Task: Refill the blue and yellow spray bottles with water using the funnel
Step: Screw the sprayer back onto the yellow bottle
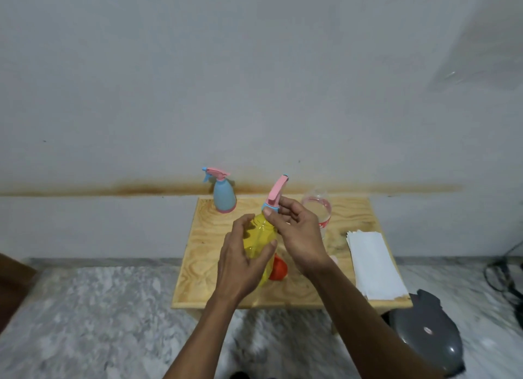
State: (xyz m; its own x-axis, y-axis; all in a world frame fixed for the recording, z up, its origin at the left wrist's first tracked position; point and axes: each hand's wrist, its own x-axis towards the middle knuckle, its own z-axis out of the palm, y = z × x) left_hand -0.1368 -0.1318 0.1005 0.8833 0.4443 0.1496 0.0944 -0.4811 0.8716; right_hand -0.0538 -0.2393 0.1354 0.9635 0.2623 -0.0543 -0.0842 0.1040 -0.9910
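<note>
My left hand [242, 258] grips the body of the yellow spray bottle [259, 238], which stands tilted over the small wooden table [203, 265]. My right hand [294, 231] pinches the blue collar of its pink spray head [276, 193] at the neck. The blue spray bottle [223, 194] stands upright at the table's back left with its pink head on. An orange funnel [278, 268] lies on the table, partly hidden behind the yellow bottle. A clear water bottle [317, 206] stands behind my right hand, mostly hidden.
A stack of white paper towels [373, 262] lies along the table's right edge. A grey round lid-like object [427, 330] sits on the marble floor at the lower right, with black cables [503, 271] beyond. The wall runs directly behind the table.
</note>
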